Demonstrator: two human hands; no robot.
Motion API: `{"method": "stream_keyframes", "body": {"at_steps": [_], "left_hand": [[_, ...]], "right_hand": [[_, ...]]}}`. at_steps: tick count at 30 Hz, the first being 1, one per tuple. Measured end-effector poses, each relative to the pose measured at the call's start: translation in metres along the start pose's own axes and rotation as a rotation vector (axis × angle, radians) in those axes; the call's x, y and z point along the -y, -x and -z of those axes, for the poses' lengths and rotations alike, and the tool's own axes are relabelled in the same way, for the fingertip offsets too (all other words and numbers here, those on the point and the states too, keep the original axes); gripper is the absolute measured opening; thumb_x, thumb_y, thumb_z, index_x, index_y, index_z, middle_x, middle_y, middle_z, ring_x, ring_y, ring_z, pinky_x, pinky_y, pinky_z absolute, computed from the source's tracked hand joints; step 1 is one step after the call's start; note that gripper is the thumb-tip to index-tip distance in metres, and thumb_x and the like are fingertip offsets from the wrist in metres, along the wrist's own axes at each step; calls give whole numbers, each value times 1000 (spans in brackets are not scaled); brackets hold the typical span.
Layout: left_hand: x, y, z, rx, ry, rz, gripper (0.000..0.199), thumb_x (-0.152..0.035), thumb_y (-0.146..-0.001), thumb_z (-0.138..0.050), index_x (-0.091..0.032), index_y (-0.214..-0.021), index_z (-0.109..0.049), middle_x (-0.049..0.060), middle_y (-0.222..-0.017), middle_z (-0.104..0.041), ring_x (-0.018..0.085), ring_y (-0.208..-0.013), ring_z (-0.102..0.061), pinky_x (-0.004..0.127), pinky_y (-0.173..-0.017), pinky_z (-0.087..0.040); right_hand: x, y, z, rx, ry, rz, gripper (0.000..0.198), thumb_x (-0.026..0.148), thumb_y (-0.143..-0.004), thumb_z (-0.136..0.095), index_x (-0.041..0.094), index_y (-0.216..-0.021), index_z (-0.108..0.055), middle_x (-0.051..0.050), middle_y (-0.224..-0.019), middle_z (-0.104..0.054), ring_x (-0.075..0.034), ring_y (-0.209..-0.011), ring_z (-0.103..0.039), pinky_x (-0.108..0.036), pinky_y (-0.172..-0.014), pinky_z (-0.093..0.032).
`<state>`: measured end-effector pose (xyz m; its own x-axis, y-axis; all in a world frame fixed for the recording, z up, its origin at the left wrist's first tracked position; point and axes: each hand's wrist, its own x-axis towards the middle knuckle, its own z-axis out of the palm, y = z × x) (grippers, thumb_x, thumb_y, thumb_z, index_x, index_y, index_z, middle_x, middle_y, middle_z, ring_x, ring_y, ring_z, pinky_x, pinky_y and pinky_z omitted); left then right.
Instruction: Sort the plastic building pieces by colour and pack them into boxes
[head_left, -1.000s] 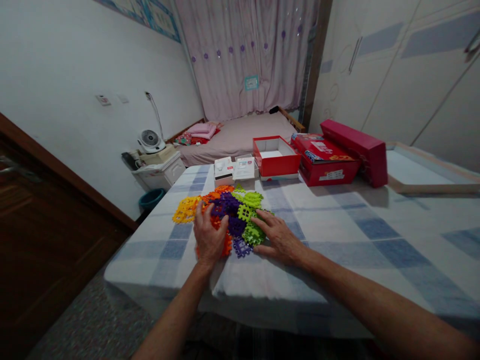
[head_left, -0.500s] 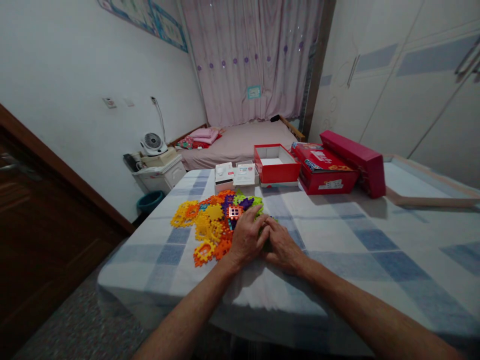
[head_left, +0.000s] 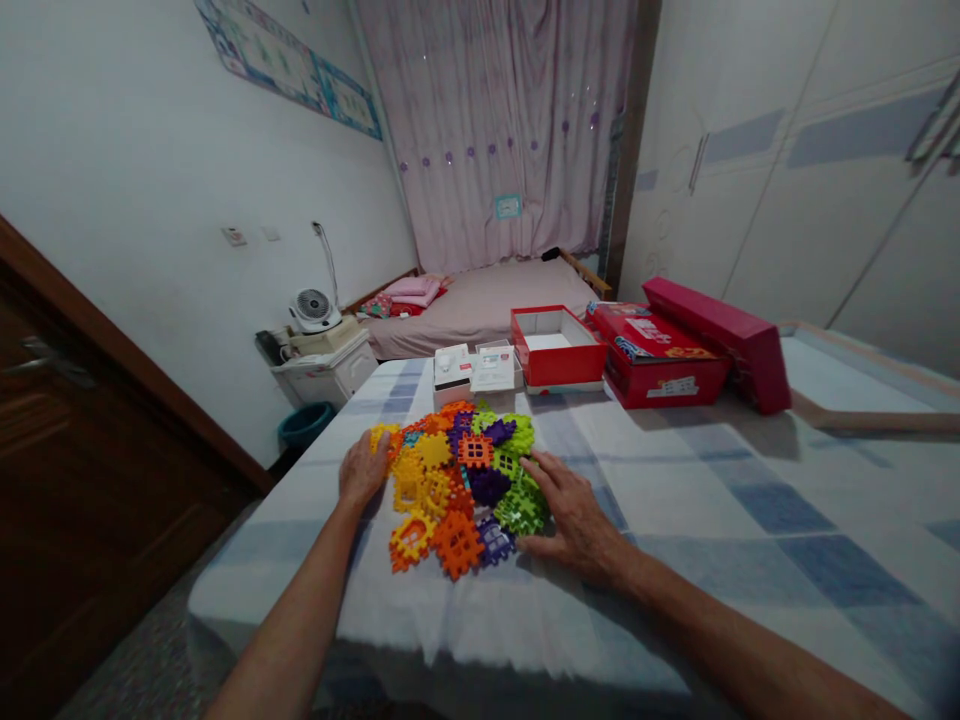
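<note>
Head camera: taking the pile as the centre of a clock, with 12 at the far side, a heap of notched plastic pieces [head_left: 433,452] lies on the cloth-covered desk [head_left: 675,545] between the person's two hands. Yellow pieces [head_left: 409,477] fill the part from 8 to 10 o'clock, green pieces [head_left: 523,503] the part from 1 to 4. An orange window piece [head_left: 475,451] lies on top near the middle, a flat orange piece [head_left: 458,545] sits at 6, and a purple window piece [head_left: 496,541] is just beside it at 5.

The left hand [head_left: 363,472] is at 9 o'clock, its fingers bent against the outer yellow edge; whether it grips anything I cannot tell. The right hand [head_left: 576,517] is at 4, thumb and fingers spread wide, fingertips at the edge of the green pieces.

At 12 stand a white box [head_left: 452,384] and a clear-lidded box [head_left: 493,371]. An open red box [head_left: 564,365] stands at 1. Towards 2 come a red printed box [head_left: 664,380], a dark pink box [head_left: 724,335] leaning on it, and a shallow tray [head_left: 874,420].
</note>
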<state>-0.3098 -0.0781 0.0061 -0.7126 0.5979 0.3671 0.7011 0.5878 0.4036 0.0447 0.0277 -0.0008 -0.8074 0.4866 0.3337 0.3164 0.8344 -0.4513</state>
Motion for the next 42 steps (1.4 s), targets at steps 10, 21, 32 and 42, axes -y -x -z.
{"method": "stream_keyframes", "body": {"at_steps": [10, 21, 32, 42], "left_hand": [[-50, 13, -13, -105, 445, 45, 53, -53, -80, -52, -14, -114, -63, 13, -121, -63, 25, -113, -58, 38, -102, -41], [-147, 43, -7, 28, 610, -201, 26, -33, -83, -53, -17, -96, -70, 6, -97, -71, 19, -93, -65, 32, -89, -48], [-224, 62, -11, 63, 434, -650, 29, -35, -88, -55, -19, -110, -66, 9, -119, -64, 22, -114, -57, 37, -103, -42], [-107, -25, -6, 130, 240, -117, 32, -37, -84, -48, -14, -94, -68, 15, -110, -68, 31, -113, -58, 43, -101, -40]], "right_hand": [[2, -2, 1, 62, 0, -9, 92, 42, -68, -71, 18, -147, -31, -13, -155, -25, -30, -143, -19, -49, -114, -23], [0, -2, 0, -5, -47, -21, 92, 39, -67, -71, 19, -147, -30, -13, -154, -27, -29, -141, -23, -48, -114, -24], [-9, 0, -5, -165, -95, -101, 98, 33, -64, -68, 15, -147, -20, -18, -148, -33, -31, -139, -29, -51, -112, -27], [-10, -1, 2, -156, -221, -161, 98, 37, -68, -69, 20, -149, -16, -14, -152, -28, -29, -141, -26, -49, -114, -25]]}}
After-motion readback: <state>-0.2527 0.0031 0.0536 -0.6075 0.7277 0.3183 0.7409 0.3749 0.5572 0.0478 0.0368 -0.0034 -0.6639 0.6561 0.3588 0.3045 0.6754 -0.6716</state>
